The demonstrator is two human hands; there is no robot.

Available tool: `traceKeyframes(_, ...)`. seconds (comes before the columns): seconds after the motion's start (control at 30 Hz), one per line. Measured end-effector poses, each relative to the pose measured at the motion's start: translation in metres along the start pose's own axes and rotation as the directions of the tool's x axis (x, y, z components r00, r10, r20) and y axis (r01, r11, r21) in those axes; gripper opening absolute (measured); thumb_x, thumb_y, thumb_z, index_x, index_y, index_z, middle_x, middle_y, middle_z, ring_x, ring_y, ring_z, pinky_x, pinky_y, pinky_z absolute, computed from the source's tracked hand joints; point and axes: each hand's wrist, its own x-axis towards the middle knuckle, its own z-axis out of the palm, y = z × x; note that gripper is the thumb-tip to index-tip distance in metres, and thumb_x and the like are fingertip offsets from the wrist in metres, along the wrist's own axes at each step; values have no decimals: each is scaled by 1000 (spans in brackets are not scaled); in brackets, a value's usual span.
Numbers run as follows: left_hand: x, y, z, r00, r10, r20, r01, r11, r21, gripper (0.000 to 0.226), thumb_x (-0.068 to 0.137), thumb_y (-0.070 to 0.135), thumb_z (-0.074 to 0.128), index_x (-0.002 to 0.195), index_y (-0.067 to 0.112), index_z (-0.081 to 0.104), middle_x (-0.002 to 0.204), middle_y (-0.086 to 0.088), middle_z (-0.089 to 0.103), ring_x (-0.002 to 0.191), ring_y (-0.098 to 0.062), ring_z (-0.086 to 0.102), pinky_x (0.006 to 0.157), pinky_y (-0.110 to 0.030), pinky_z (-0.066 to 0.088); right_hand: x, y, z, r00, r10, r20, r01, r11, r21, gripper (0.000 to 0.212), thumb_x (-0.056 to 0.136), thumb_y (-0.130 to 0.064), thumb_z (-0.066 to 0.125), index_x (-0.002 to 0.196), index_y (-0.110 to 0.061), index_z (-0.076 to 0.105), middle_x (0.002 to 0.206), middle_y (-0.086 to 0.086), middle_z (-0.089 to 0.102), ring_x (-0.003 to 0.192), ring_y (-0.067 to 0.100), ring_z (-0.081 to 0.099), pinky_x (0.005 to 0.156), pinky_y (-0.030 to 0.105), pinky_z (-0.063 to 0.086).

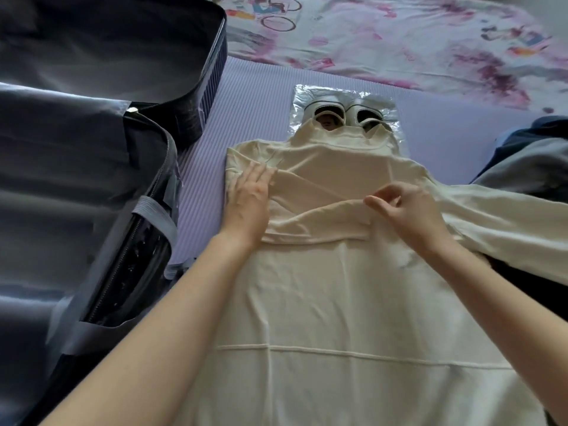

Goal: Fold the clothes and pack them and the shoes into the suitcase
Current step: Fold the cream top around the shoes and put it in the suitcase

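A cream long-sleeved top point(332, 296) lies spread flat on the purple mat, neck end away from me. Its left sleeve point(316, 216) is folded across the chest. My left hand point(249, 198) presses flat on the folded shoulder, fingers spread. My right hand point(402, 204) pinches the sleeve cuff at the chest. The right sleeve point(504, 216) still stretches out to the right. A pair of white shoes point(344, 113) in a clear plastic bag sits beyond the collar, partly covered by it. The open dark suitcase point(76, 167) lies to the left.
A purple ribbed mat point(252, 96) lies under everything. A floral sheet point(399, 35) covers the floor beyond it. Dark blue and grey clothes point(528, 161) are piled at the right edge. The suitcase's lid point(107, 44) stands open at the far left.
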Motion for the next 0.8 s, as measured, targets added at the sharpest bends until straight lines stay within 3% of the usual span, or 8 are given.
traceKeyframes(0.17,35,-5,3,995,-5,96,1,999,43,41,94,5,45,133,13,49,136,-12,48,133,-29,35,114,-45,20,-9,23,5,987,159,6,-158,983,-91,40,80,-58,61,90,-21,71,95,-1,70,108,27,51,94,40,40)
traceKeyframes(0.3,42,-2,-2,999,-16,-44,21,993,115,19,91,16,56,108,10,61,114,-13,54,116,-31,42,107,-42,27,-7,6,18,975,222,5,-221,971,-91,39,79,-61,60,82,-23,69,92,1,66,113,27,40,100,36,31)
traceKeyframes(0.37,42,-1,-6,991,-51,-122,65,991,117,17,92,18,54,105,9,61,111,-13,56,113,-31,41,100,-38,29,-8,1,24,973,230,-21,-226,967,119,23,78,-45,71,76,-22,68,84,0,66,102,22,51,93,33,39)
traceKeyframes(0.47,46,-1,-14,970,-125,-209,155,980,129,23,95,23,51,108,6,59,113,-16,55,115,-32,40,97,-39,32,-5,-5,14,951,309,4,-258,788,560,15,79,-14,74,74,-21,61,75,0,62,69,9,56,64,17,45)
traceKeyframes(0.53,48,-1,-14,964,-148,-222,181,973,141,25,96,23,49,111,6,59,116,-16,53,118,-33,38,98,-40,32,0,-1,5,939,344,10,-275,732,624,19,82,-10,71,75,-22,57,76,1,62,65,7,55,58,16,44)
traceKeyframes(0.6,48,1,-9,962,-167,-216,202,968,151,25,96,22,48,114,7,57,120,-16,49,120,-32,36,100,-39,31,8,2,2,939,342,-36,-261,775,576,15,82,-14,71,79,-21,58,82,4,65,72,13,60,63,24,49)
traceKeyframes(0.7,37,10,-1,954,-164,-251,210,963,168,30,95,22,50,122,8,49,130,-16,40,124,-31,33,107,-39,28,18,2,8,951,292,-102,-249,918,310,17,83,-26,70,94,-16,64,89,0,63,86,16,60,79,34,49)
traceKeyframes(0.8,11,25,12,986,-29,-162,55,987,154,48,98,22,43,142,10,31,151,-15,20,141,-29,16,116,-38,7,20,5,17,951,293,-101,-269,942,199,27,84,-34,68,105,-17,64,98,0,66,97,18,60,86,40,49)
